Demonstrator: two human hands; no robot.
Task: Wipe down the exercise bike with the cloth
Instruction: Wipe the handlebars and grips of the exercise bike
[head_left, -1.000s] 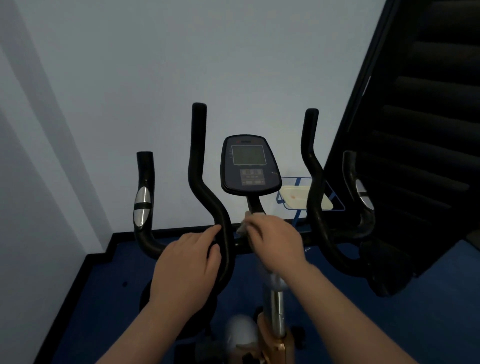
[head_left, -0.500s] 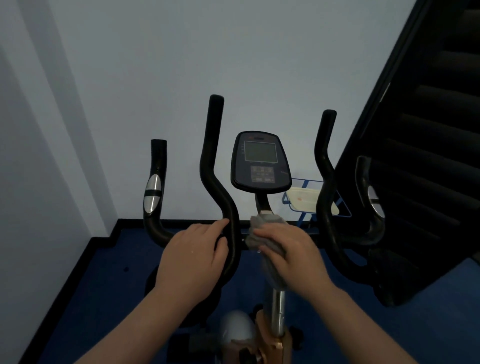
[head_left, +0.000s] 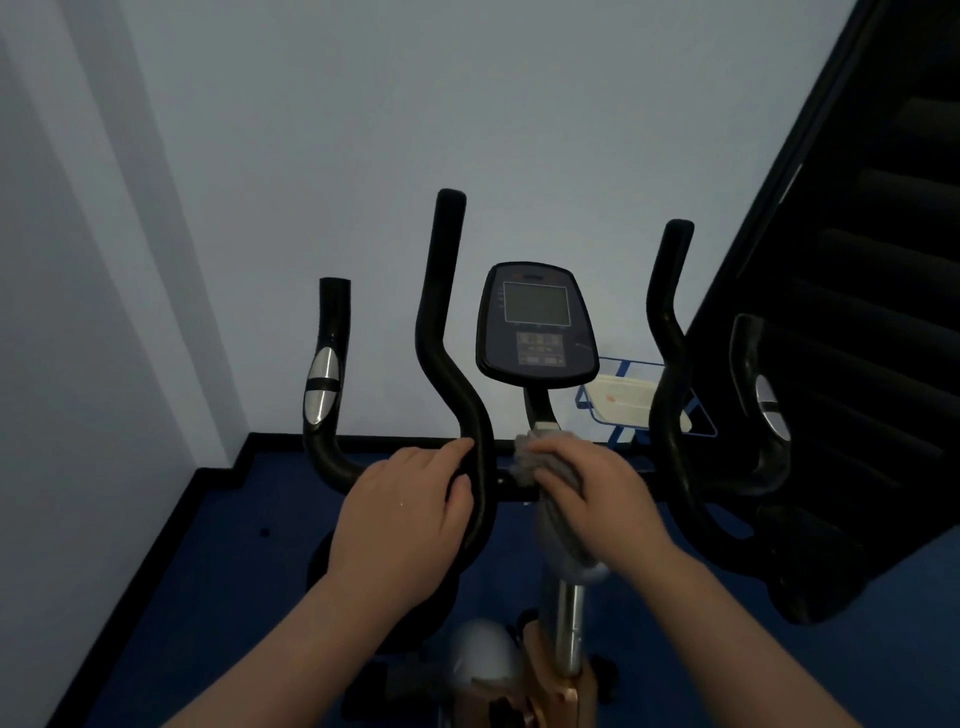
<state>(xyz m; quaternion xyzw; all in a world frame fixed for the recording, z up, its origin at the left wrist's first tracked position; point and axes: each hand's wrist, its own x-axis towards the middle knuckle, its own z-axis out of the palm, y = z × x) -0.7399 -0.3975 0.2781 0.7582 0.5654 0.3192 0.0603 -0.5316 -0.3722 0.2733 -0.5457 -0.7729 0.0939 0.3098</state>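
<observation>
Your left hand (head_left: 402, 512) grips one exercise bike (head_left: 452, 374) handlebar; your right hand (head_left: 597, 499) clutches one grey cloth (head_left: 530, 460) beneath its console.

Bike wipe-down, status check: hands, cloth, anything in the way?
Left hand grips inner handlebar. Right hand presses cloth on crossbar below console. Nothing blocking the wipe.

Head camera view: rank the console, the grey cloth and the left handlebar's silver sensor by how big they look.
1. Console, clearly largest.
2. Cloth, partly hidden under the right hand, so unsure.
3. Silver sensor, smallest.
</observation>
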